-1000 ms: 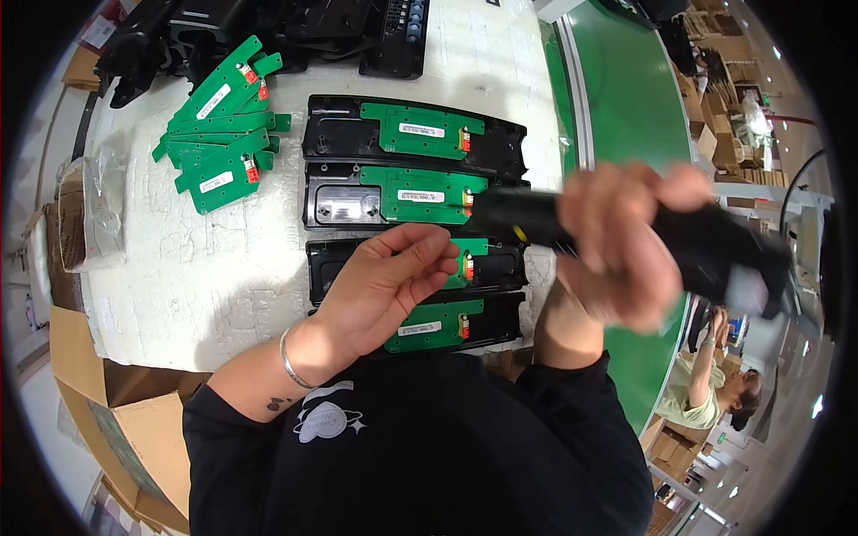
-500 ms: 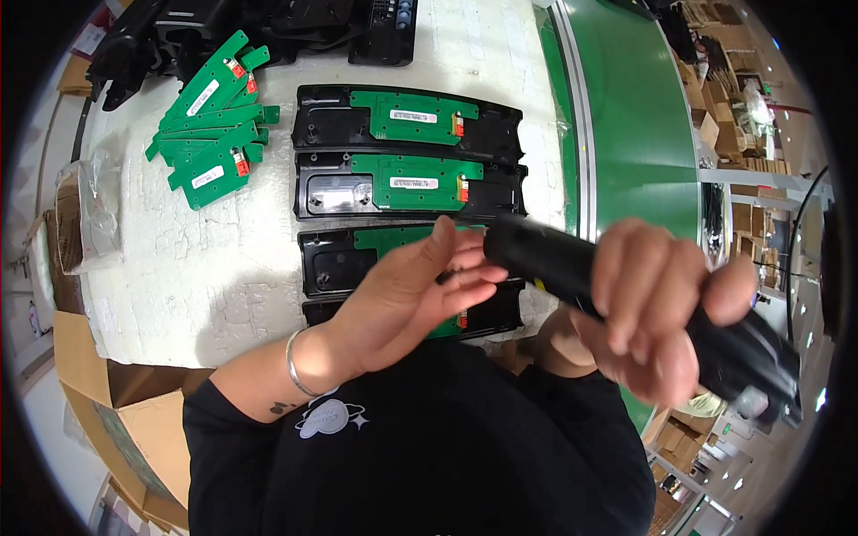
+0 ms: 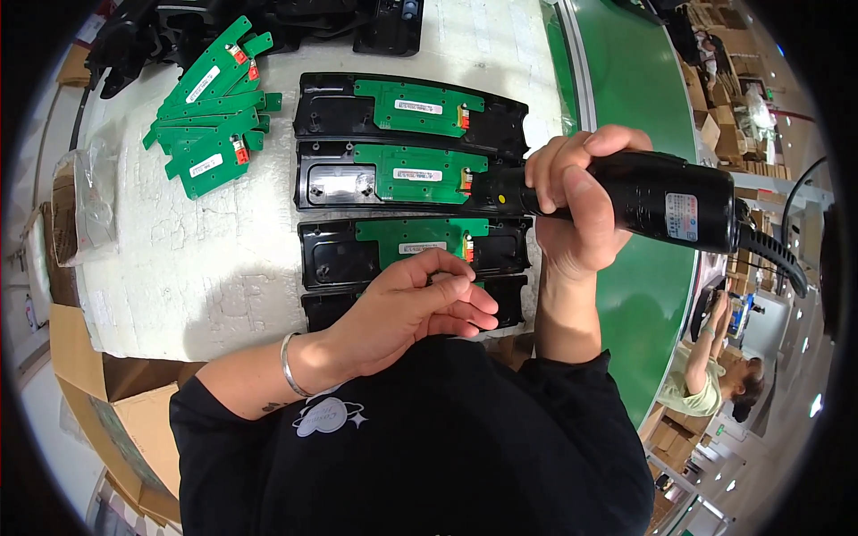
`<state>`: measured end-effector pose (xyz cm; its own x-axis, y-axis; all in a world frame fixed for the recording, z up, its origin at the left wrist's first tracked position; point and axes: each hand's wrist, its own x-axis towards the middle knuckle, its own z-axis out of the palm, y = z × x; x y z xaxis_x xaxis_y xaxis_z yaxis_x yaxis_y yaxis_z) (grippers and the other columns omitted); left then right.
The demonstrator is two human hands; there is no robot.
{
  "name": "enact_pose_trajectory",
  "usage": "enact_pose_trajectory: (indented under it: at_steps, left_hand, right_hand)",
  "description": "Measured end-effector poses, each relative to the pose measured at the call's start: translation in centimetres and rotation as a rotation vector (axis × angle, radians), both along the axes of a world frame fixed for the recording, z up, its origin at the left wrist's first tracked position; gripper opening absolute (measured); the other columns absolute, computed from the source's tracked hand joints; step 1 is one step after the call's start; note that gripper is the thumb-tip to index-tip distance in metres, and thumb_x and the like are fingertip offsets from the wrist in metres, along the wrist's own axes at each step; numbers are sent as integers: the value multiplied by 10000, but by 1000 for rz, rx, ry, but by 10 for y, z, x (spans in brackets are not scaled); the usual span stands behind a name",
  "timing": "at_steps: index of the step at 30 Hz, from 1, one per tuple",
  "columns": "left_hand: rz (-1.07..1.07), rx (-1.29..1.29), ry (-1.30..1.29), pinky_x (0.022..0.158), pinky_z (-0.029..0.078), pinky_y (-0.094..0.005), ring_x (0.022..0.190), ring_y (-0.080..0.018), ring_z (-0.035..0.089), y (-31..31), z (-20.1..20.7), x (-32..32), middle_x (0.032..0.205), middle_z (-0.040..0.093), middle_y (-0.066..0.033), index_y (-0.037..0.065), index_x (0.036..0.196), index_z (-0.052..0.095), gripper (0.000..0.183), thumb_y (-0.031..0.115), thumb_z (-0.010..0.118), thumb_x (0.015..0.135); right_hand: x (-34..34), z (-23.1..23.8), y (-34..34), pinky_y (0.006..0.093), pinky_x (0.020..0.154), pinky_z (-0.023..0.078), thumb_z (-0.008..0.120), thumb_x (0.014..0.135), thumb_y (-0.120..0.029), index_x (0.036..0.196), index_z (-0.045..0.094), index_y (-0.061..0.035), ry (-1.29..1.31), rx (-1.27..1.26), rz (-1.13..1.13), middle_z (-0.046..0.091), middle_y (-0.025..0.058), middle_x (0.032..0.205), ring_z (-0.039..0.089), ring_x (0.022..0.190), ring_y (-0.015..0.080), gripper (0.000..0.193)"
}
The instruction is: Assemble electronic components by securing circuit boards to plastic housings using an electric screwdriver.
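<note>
My right hand (image 3: pixel 576 196) is wrapped round a black corded electric screwdriver (image 3: pixel 648 192), held level with its narrow end toward the left. That end overlaps the right part of the second black panel (image 3: pixel 335 183) in the view; whether it touches cannot be told. My left hand (image 3: pixel 407 304) hovers over the two nearest panels, thumb and forefinger pinched and the other fingers curled; anything between them is too small or hidden. Each of the three farther panels holds a green circuit board (image 3: pixel 420 107) with a red-orange connector. The nearest panel (image 3: pixel 505 304) is largely behind my left hand.
A fanned pile of loose green circuit boards (image 3: pixel 210 134) lies on the white padded surface (image 3: pixel 223 295) at left. Black plastic housings (image 3: pixel 304 27) stand at the back. A green surface (image 3: pixel 635 330) runs along the right. Open cardboard box (image 3: pixel 134 420) at lower left; another person (image 3: pixel 710 371) far right.
My right hand has swung the screwdriver up and left, its narrow end now pointing left over the panels. My left hand has dropped slightly, its fingers drawn closer into a pinch.
</note>
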<state>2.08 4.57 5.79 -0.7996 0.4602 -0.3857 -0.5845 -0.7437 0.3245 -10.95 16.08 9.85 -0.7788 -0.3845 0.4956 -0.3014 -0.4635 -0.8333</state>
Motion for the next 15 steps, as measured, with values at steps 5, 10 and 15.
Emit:
enact_pose_trajectory:
  at_steps: [5,10,15]
  left_hand:
    - [-34,-90,61,711,498,-233,807,-160,610,-6,-3,-2,937,598,-101,-6,1022,521,192,115,501,875]
    - [166,-25,-62,726,490,-220,819,-122,592,-7,-3,-3,908,609,-68,-7,990,571,194,117,560,842]
    - [229,9,-61,725,496,-208,817,-119,590,-12,-9,-3,921,602,-78,-3,1013,553,184,77,534,849]
  right_hand:
    - [8,2,-10,271,471,349,496,687,20,881,396,-51,2,148,-21,410,34,564,357,430,113,229]
    - [8,3,-11,265,456,343,482,680,37,857,382,-48,60,278,-28,408,41,559,353,425,113,221]
    - [16,22,-6,258,473,334,464,705,-18,981,437,-69,45,89,-5,412,-11,557,382,436,103,282]
